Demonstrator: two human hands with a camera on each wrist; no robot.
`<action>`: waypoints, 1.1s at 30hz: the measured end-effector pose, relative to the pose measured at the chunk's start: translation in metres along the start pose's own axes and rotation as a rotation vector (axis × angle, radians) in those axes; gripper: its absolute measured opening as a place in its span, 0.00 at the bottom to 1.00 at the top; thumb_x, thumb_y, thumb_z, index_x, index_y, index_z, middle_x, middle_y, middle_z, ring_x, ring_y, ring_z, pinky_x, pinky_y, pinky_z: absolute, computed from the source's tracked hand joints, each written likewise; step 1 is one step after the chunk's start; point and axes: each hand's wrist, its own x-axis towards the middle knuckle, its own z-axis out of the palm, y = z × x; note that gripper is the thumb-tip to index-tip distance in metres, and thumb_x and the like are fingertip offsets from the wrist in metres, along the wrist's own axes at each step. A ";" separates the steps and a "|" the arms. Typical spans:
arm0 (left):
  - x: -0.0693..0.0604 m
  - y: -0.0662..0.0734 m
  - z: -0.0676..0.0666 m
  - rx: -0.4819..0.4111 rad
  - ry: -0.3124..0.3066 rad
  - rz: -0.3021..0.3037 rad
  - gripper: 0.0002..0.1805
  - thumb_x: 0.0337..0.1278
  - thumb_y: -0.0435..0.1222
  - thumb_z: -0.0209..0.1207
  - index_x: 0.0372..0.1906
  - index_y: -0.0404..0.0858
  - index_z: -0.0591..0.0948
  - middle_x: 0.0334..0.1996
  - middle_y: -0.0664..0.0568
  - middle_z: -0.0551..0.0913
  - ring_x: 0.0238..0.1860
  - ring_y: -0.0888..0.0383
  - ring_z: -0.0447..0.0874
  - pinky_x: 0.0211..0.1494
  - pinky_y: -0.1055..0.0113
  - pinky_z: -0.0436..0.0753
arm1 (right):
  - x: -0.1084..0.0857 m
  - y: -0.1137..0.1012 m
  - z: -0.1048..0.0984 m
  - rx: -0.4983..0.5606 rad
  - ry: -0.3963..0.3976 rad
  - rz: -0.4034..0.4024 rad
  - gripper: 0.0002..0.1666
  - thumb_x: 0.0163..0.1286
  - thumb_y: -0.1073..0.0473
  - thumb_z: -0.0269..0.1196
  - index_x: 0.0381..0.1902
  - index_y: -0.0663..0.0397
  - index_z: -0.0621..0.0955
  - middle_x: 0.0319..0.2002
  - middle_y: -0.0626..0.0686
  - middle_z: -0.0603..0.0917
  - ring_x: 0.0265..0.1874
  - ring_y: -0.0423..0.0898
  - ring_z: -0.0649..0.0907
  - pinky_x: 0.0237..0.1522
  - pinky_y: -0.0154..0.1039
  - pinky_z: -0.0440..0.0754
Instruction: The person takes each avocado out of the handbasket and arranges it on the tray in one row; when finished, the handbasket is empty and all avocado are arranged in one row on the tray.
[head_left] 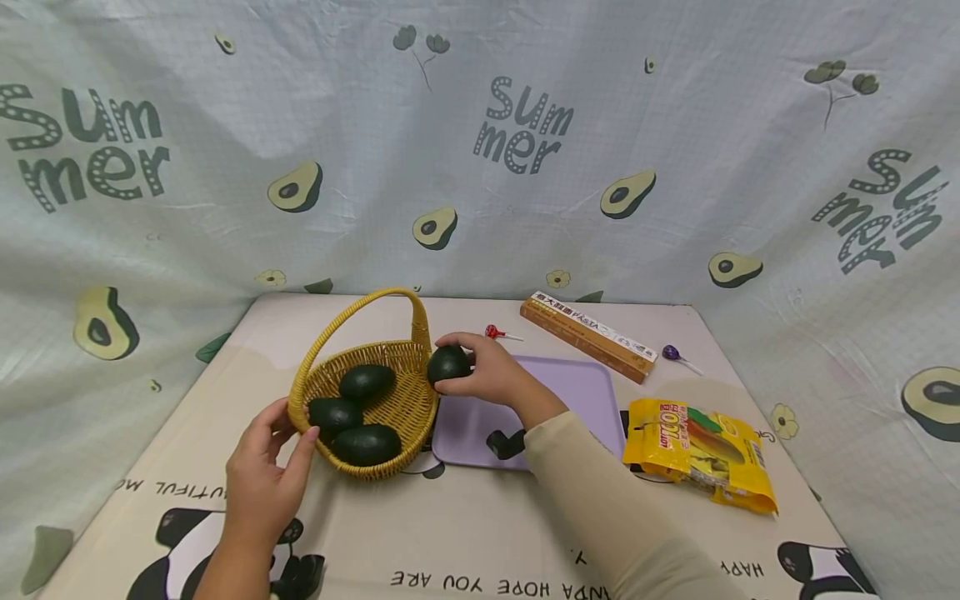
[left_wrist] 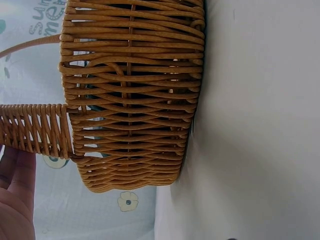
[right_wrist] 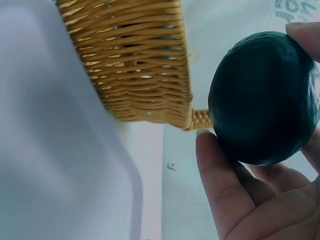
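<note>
A yellow wicker basket (head_left: 420, 417) stands on the table with three dark green avocados (head_left: 367, 445) inside. My left hand (head_left: 264, 475) grips the basket where its handle meets the rim, with the thumb in front. In the left wrist view, fingers (left_wrist: 21, 182) lie behind the handle base (left_wrist: 37, 127). My right hand (head_left: 491, 371) holds another avocado (head_left: 448, 365) between thumb and fingers, beside the basket's right rim and above the tray's left part. The right wrist view shows this avocado (right_wrist: 262, 97) whole and dark, slightly higher than the basket rim.
A lilac tray (head_left: 465, 433) lies right of the basket, partly under my right arm. Behind it are a red lollipop (head_left: 492, 332) and a long pasta box (head_left: 588, 335). A purple lollipop (head_left: 671, 352) and a yellow mango-printed bag (head_left: 701, 454) lie to the right.
</note>
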 end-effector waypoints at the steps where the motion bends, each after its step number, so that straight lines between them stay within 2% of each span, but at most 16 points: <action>1: 0.000 0.000 0.000 0.002 -0.001 0.001 0.32 0.53 0.19 0.69 0.65 0.28 0.74 0.52 0.39 0.82 0.56 0.78 0.74 0.63 0.88 0.72 | 0.000 0.002 0.000 0.000 0.005 0.006 0.36 0.56 0.51 0.78 0.63 0.37 0.80 0.63 0.46 0.80 0.58 0.55 0.82 0.54 0.47 0.87; 8: -0.001 -0.001 -0.001 0.008 -0.001 0.008 0.32 0.53 0.19 0.69 0.65 0.27 0.74 0.52 0.39 0.82 0.56 0.78 0.73 0.63 0.88 0.72 | 0.000 0.012 0.001 -0.005 0.038 0.026 0.35 0.55 0.50 0.79 0.61 0.34 0.80 0.61 0.46 0.81 0.60 0.52 0.80 0.55 0.50 0.86; 14: 0.000 0.000 -0.001 0.007 0.001 0.009 0.32 0.52 0.18 0.69 0.65 0.27 0.74 0.52 0.38 0.82 0.56 0.78 0.73 0.63 0.88 0.72 | 0.002 0.024 0.003 0.005 0.029 0.034 0.35 0.56 0.50 0.77 0.62 0.40 0.80 0.63 0.48 0.80 0.60 0.54 0.81 0.60 0.51 0.84; 26: 0.000 -0.001 -0.001 0.014 -0.004 0.000 0.31 0.54 0.19 0.69 0.65 0.28 0.74 0.52 0.39 0.82 0.56 0.78 0.73 0.63 0.88 0.72 | 0.003 0.043 0.008 0.043 0.003 0.060 0.35 0.58 0.55 0.76 0.64 0.50 0.78 0.61 0.51 0.81 0.58 0.53 0.83 0.61 0.50 0.83; 33: 0.000 0.000 -0.001 0.011 -0.007 0.002 0.32 0.53 0.19 0.69 0.64 0.28 0.74 0.52 0.39 0.82 0.56 0.78 0.73 0.62 0.88 0.72 | 0.003 0.049 0.014 -0.003 -0.025 0.086 0.43 0.57 0.53 0.77 0.69 0.53 0.75 0.66 0.54 0.78 0.62 0.55 0.81 0.64 0.49 0.82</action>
